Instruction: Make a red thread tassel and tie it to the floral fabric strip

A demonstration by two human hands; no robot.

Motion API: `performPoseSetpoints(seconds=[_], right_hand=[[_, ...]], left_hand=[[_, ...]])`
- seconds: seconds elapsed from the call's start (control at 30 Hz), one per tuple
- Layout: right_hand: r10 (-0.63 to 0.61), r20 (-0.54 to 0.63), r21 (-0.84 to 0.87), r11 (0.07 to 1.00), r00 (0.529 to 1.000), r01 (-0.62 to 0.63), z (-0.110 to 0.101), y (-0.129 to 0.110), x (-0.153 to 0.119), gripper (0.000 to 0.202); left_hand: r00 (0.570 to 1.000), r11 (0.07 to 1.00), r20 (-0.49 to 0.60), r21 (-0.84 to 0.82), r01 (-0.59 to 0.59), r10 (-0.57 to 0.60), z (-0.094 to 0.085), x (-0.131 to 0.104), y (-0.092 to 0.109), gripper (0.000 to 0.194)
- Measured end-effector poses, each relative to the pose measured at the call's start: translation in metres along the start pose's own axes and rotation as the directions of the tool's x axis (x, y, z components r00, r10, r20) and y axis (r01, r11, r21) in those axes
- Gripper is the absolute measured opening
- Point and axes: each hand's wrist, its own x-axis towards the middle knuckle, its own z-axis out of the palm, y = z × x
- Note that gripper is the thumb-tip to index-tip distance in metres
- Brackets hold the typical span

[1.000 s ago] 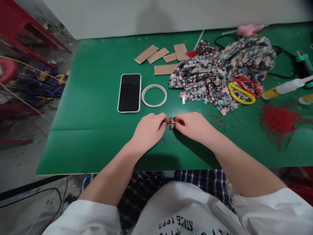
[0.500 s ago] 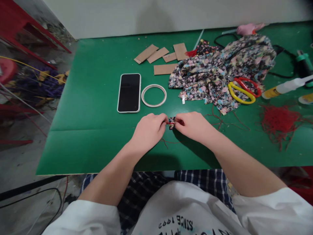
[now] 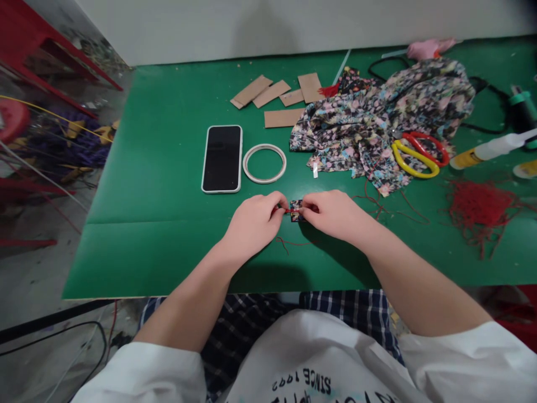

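A small piece of dark floral fabric (image 3: 296, 216) lies on the green table between my hands, with red thread across it. My left hand (image 3: 257, 223) pinches the red thread just left of the fabric. My right hand (image 3: 335, 215) has thumb and finger closed at the fabric's right part, partly covering it. A loose red thread (image 3: 289, 243) lies on the table below the fabric. Above my hands is a white tape ring (image 3: 246, 163), beside a phone (image 3: 222, 159) with a dark screen.
Cardboard pieces (image 3: 284, 118) lie at the back, left of a crumpled floral cloth (image 3: 361, 123). Red-and-yellow scissors (image 3: 415, 165) rest on the cloth's edge. A red thread pile (image 3: 478, 210) and a glue bottle (image 3: 486, 152) are at the right.
My right fingers have shifted slightly on the fabric, and a little more of its lower edge shows. My left hand has barely moved.
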Motion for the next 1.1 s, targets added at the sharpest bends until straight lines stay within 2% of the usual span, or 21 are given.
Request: performPoseSetpoints(seconds=[1.1], right_hand=[[0.01,-0.012,-0.053,0.999,1.0,-0.011,0.0024,-0.0033,0.0009,0.02]], left_hand=[[0.999,0.983,-0.007,0.18,-0.044,0.046,0.0033,0.0004,0.0022,0.015]])
